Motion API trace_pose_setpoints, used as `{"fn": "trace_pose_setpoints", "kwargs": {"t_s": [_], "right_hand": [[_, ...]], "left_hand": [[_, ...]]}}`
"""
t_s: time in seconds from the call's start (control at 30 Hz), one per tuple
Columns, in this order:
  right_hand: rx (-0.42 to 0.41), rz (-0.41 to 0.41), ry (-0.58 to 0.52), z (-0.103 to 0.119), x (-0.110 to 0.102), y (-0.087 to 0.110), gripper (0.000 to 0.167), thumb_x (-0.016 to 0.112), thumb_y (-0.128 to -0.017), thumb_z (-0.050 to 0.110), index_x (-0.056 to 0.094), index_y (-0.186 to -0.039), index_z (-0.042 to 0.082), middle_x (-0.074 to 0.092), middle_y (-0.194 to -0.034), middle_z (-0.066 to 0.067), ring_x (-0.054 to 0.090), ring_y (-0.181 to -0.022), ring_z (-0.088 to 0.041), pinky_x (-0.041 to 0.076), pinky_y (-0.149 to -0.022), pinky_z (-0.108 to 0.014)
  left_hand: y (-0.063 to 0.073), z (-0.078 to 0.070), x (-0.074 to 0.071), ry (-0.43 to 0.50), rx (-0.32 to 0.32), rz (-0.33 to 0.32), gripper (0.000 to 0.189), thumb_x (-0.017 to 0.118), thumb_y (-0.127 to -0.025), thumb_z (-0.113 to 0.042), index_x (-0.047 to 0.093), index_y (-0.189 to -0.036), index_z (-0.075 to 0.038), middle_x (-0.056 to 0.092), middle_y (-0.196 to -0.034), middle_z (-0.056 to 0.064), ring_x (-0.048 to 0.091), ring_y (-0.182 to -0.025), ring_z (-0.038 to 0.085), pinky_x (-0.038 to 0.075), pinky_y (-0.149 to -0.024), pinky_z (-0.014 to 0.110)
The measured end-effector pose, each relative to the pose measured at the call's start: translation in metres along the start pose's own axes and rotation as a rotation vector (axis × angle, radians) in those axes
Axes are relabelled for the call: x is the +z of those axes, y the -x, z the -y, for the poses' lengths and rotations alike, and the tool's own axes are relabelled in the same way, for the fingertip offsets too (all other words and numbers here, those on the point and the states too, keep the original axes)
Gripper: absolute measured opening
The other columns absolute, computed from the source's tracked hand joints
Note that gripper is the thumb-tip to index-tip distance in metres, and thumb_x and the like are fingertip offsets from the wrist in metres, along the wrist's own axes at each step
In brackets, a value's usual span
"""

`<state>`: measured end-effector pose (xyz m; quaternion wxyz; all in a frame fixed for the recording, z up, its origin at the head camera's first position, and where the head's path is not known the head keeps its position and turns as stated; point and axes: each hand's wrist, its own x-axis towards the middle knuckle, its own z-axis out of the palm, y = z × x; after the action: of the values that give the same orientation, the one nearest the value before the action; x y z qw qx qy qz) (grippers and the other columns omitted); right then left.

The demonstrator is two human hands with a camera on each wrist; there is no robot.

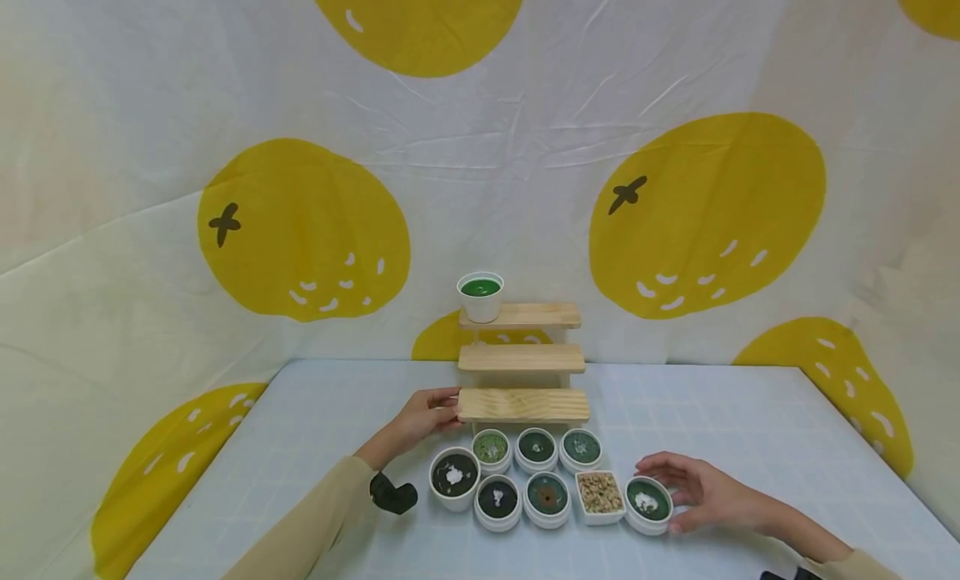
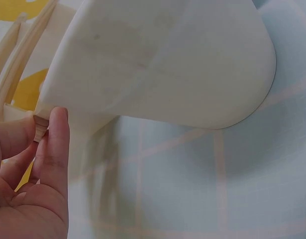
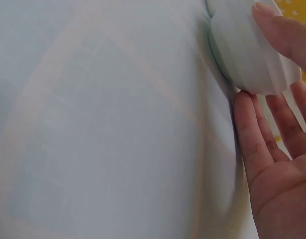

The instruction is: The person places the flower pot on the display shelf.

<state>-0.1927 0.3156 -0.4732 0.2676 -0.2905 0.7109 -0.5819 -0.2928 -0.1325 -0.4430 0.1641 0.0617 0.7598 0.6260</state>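
In the head view, my left hand (image 1: 426, 419) pinches the left end of the lowest step of a wooden tiered stand (image 1: 525, 406). The left wrist view shows thumb and fingers around the plank's end (image 2: 42, 121), beside a large white cup seen close up. My right hand (image 1: 701, 495) curls around a round white cup (image 1: 648, 505) with green and white contents, at the right end of the front row. In the right wrist view, the thumb lies on one side of that cup (image 3: 250, 50) and fingers on the other.
Several white cups with dark or green contents stand before the stand, including a green one (image 1: 491, 448) and a large one (image 1: 454, 477). A square dish (image 1: 600, 495) holds tan grains. Another cup (image 1: 481, 301) sits on the top step. A fruit-print cloth (image 1: 525, 188) hangs behind.
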Motion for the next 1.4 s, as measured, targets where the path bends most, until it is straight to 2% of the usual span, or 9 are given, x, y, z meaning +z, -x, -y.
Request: {"fn": "trace_pose_setpoints", "kwargs": {"t_s": [0.07, 0.13, 0.3, 0.4, 1.07, 1.4], "right_hand": [[0.005, 0.003, -0.004, 0.0, -0.0003, -0.0009, 0.066, 0.066, -0.086, -0.003, 0.028, -0.139, -0.015, 0.044, -0.143, -0.018, 0.05, -0.122, 0.004, 0.052, -0.097, -0.019], [0.002, 0.012, -0.014, 0.0, -0.0006, -0.0013, 0.066, 0.066, -0.086, -0.003, 0.028, -0.139, -0.015, 0.043, -0.143, -0.02, 0.049, -0.123, 0.005, 0.051, -0.097, -0.019], [-0.014, 0.035, -0.014, -0.0007, -0.0004, -0.0013, 0.067, 0.065, -0.086, -0.004, 0.028, -0.14, -0.015, 0.049, -0.14, 0.009, 0.047, -0.124, 0.006, 0.049, -0.099, -0.017], [-0.016, 0.037, -0.005, -0.0009, -0.0002, -0.002, 0.065, 0.065, -0.086, -0.003, 0.03, -0.139, -0.014, 0.05, -0.138, 0.016, 0.047, -0.124, 0.007, 0.049, -0.099, -0.016], [-0.019, 0.042, 0.082, 0.0043, 0.0036, -0.006, 0.064, 0.07, -0.084, 0.002, 0.038, -0.137, -0.012, 0.055, -0.132, 0.016, 0.055, -0.114, 0.0, 0.053, -0.092, -0.018], [0.033, -0.01, 0.131, 0.006, 0.0051, -0.006, 0.065, 0.072, -0.082, 0.006, 0.042, -0.137, -0.007, 0.055, -0.132, 0.015, 0.052, -0.114, 0.004, 0.052, -0.09, -0.015]], "left_hand": [[0.0002, 0.0005, -0.0003, 0.006, 0.003, 0.001, 0.046, 0.053, -0.095, 0.001, 0.042, -0.139, 0.009, 0.055, -0.118, 0.023, 0.064, -0.081, 0.01, 0.06, -0.084, 0.032], [-0.0001, 0.0007, -0.0006, 0.011, 0.004, 0.002, 0.046, 0.053, -0.096, 0.0, 0.042, -0.139, 0.009, 0.055, -0.118, 0.023, 0.064, -0.081, 0.01, 0.06, -0.085, 0.033], [-0.0007, 0.0007, -0.0005, 0.004, -0.005, 0.005, 0.046, 0.053, -0.096, -0.001, 0.041, -0.14, 0.009, 0.056, -0.119, 0.023, 0.065, -0.082, 0.01, 0.06, -0.084, 0.031], [0.0, 0.0004, 0.0003, 0.005, -0.01, -0.001, 0.046, 0.053, -0.096, 0.0, 0.042, -0.139, 0.009, 0.056, -0.119, 0.023, 0.065, -0.082, 0.011, 0.06, -0.083, 0.03], [0.0025, -0.003, -0.0003, -0.015, 0.004, 0.005, 0.047, 0.053, -0.096, 0.0, 0.041, -0.14, 0.01, 0.055, -0.119, 0.024, 0.065, -0.082, 0.011, 0.06, -0.084, 0.032], [0.0022, -0.0027, 0.0005, -0.019, -0.01, 0.002, 0.046, 0.053, -0.096, -0.001, 0.041, -0.14, 0.008, 0.055, -0.12, 0.024, 0.065, -0.083, 0.011, 0.06, -0.084, 0.031]]}}
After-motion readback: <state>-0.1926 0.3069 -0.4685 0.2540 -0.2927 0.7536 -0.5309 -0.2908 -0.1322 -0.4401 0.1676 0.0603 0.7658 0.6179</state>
